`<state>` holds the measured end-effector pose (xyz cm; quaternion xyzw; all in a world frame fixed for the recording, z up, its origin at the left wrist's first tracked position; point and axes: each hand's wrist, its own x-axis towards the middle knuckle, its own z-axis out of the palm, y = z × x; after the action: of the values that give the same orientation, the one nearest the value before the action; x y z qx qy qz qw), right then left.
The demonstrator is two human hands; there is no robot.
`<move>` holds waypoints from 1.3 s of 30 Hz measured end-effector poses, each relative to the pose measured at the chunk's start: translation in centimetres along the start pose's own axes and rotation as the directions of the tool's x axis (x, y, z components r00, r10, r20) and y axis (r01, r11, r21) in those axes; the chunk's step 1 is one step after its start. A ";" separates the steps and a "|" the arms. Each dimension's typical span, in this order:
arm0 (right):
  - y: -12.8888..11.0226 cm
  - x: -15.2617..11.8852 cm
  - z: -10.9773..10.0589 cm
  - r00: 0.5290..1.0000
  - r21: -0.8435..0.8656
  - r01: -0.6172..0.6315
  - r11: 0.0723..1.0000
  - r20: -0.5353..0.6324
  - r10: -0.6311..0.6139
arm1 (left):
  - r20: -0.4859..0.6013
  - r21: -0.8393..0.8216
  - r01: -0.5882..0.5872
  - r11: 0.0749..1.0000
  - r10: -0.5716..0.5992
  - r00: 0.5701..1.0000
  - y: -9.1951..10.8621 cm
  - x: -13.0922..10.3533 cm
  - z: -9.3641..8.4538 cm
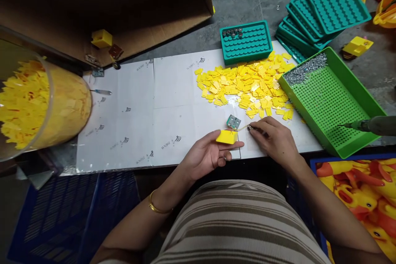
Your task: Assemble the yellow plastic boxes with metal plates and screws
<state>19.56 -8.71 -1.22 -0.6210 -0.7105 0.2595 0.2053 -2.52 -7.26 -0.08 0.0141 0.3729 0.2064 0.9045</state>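
My left hand (207, 152) grips a small yellow plastic box (227, 136) between thumb and fingers, above the white work surface. Just behind the box is a small green circuit board (233, 122), and thin wires run from there toward my right hand (274, 138). The fingertips of that hand pinch a small dark round part (250, 127) at the wire's end; its exact kind is hard to make out. Past both hands lies a spread pile of flat yellow plastic pieces (244, 80).
A teal tray (247, 55) with several small metal parts stands behind the pile. At right are a green basket (340, 107) of screws, a screwdriver (374, 125) and stacked teal trays (337, 4). On the left stand a tub (69, 103) of yellow pieces and a cardboard box (173, 35).
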 end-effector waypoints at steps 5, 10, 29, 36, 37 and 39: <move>-0.4 0.3 -0.8 0.954 0.599 -0.298 0.743 0.167 0.248 | -0.105 0.274 -0.204 0.940 0.240 0.965 -0.7 -0.1 1.1; -2.3 0.3 -0.8 0.946 0.725 -0.324 0.608 0.237 0.221 | -0.054 0.205 -0.273 0.940 0.289 0.956 -1.3 0.5 1.9; -3.1 -0.1 -0.8 0.984 0.302 0.089 0.949 0.121 -0.130 | -0.046 0.264 -0.230 0.937 0.250 0.967 -1.6 1.0 1.7; -3.1 0.0 -2.0 0.969 0.308 0.106 0.946 0.183 -0.168 | -0.044 0.275 -0.187 0.943 0.206 0.977 -1.1 0.5 1.8; -3.2 0.0 -2.1 0.965 0.287 0.108 0.952 0.198 -0.170 | -0.046 0.284 -0.192 0.939 0.214 0.976 -1.1 0.5 1.8; -3.2 0.0 -2.2 0.957 0.226 0.115 0.967 0.237 -0.169 | -0.050 0.323 -0.211 0.923 0.239 0.970 -1.2 0.5 1.8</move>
<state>18.40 -8.73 2.47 -0.5043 -0.7428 0.3949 0.1948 -0.52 -7.90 0.67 0.1919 0.4367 0.2473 0.8434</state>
